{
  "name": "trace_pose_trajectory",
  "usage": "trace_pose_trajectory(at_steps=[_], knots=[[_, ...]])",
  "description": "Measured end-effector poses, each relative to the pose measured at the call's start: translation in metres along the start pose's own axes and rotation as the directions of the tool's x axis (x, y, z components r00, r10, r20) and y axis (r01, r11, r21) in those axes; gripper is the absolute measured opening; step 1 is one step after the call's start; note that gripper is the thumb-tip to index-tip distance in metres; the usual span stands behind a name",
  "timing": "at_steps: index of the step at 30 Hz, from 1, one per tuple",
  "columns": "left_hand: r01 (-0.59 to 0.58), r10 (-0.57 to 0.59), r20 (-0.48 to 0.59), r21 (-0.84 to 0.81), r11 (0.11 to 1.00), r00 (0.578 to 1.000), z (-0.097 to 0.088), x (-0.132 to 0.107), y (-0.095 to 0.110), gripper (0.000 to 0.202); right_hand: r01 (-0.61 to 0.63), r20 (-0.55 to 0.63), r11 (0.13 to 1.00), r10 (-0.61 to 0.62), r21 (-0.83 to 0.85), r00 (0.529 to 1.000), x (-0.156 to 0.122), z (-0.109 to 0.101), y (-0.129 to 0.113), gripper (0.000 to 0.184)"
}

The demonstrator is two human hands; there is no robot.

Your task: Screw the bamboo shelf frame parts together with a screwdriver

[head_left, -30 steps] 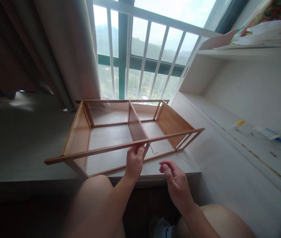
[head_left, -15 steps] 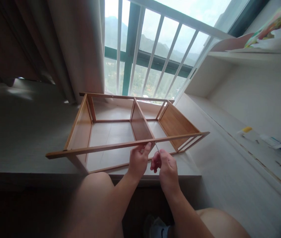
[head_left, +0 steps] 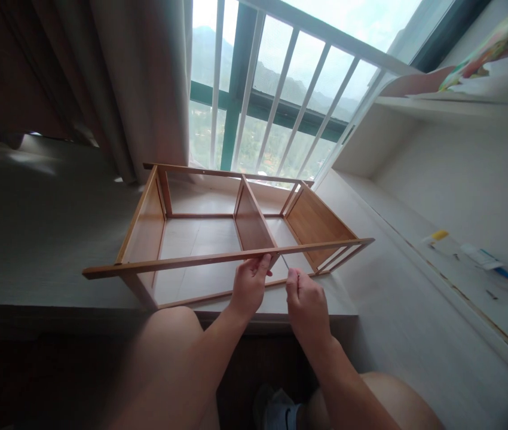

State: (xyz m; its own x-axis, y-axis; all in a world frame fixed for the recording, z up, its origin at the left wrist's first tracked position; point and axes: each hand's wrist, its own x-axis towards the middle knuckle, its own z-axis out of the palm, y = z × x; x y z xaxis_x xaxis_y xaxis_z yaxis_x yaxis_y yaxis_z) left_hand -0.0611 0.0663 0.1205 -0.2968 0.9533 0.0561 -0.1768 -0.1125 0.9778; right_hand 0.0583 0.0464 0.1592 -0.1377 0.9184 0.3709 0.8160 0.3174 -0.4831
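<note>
Two bare hands are in view, each closed on something. The right hand grasps one thin metal rod, whose far end meets the front rail by the middle panel. The left hand pinches that same rail just beside the rod. The rail is part of one wooden frame, lying on the pale ledge; three panels cross it. Two knees show below. On the side shelf lie one yellow-ended item, one blue-ended packet and two small dark pieces. Beyond the frame, one curtain hangs beside one window with at least five white bars.
</note>
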Motion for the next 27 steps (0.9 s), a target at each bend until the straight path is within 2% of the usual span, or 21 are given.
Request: trace_pose_trajectory(at_steps=[3, 6, 19, 27], knots=[[-0.008, 0.008, 0.004, -0.016, 1.000, 1.000, 0.000, 0.000, -0.001, 0.041, 0.116, 0.020, 0.977, -0.114, -0.179, 0.993, 0.007, -0.004, 0.006, 0.037], [-0.014, 0.014, 0.007, -0.053, 0.998, 1.000, 0.001, 0.000, 0.000, 0.039, 0.175, 0.049, 0.951, -0.168, -0.256, 0.985, 0.009, -0.004, 0.007, 0.037], [0.012, -0.011, 0.016, -0.059, 0.998, 1.000, 0.000, 0.000, 0.003, 0.039, 0.197, 0.054, 0.929, -0.190, -0.313, 0.980, 0.013, -0.008, 0.009, 0.038], [-0.023, 0.023, 0.016, 0.000, 1.000, 1.000, -0.001, 0.000, 0.001, 0.039, 0.236, 0.047, 0.896, -0.236, -0.375, 0.971, 0.016, -0.011, 0.010, 0.039]])
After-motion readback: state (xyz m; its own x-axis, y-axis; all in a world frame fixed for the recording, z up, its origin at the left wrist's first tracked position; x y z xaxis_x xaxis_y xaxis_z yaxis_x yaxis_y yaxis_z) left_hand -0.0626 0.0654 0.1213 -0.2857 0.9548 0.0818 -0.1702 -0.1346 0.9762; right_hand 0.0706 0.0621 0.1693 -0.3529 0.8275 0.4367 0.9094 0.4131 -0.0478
